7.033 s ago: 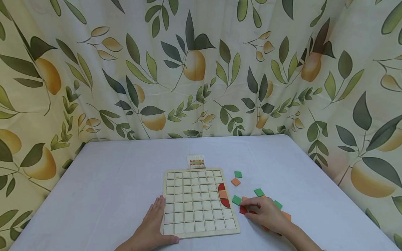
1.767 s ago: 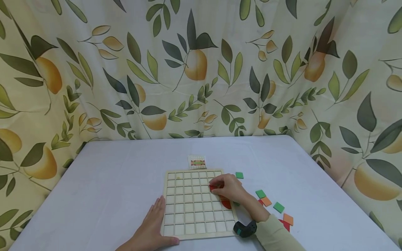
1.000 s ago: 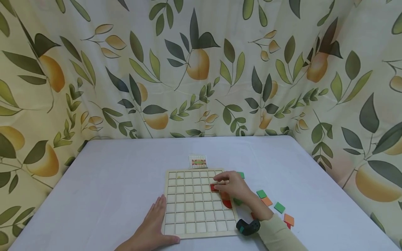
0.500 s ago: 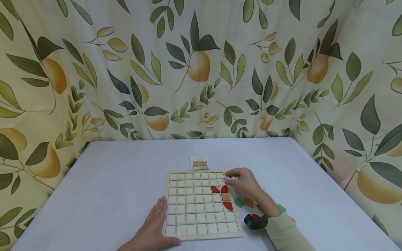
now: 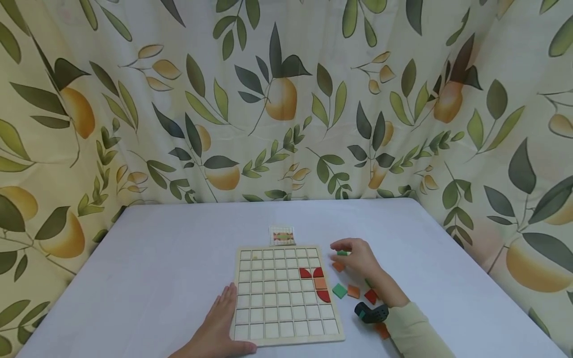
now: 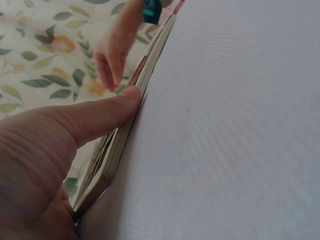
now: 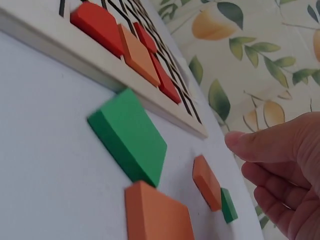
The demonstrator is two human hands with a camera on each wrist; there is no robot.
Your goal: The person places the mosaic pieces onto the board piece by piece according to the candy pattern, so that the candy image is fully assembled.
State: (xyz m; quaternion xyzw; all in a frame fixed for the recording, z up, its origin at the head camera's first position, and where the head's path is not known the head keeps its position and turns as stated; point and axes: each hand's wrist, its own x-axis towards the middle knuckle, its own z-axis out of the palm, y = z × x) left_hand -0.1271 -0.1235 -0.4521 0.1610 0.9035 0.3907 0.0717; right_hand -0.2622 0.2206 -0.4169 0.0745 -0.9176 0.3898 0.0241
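Note:
A wooden grid board (image 5: 264, 301) lies on the white table, holding red rounded tiles (image 5: 323, 296) and an orange square (image 5: 320, 283) at its right side. One red tile (image 5: 305, 273) sits one column further left. My left hand (image 5: 212, 323) rests against the board's left edge with straight fingers, its thumb at the near edge. To the right of the board, my right hand (image 5: 358, 258) hovers over a green tile (image 5: 342, 252) and an orange tile (image 5: 338, 267). Its fingers are relaxed, and nothing shows between thumb and fingers (image 7: 272, 185) in the right wrist view.
Beyond the board stands a small pattern card (image 5: 282, 236). Loose tiles lie right of the board: a green one (image 5: 339, 291), an orange one (image 5: 353, 291), a red one (image 5: 371, 297) and others partly hidden by the right arm. A leaf-patterned curtain (image 5: 250, 149) surrounds the table.
My right hand took a red tile from the loose pieces, set it on the board, let go and moved right, off the board. The left hand kept its place.

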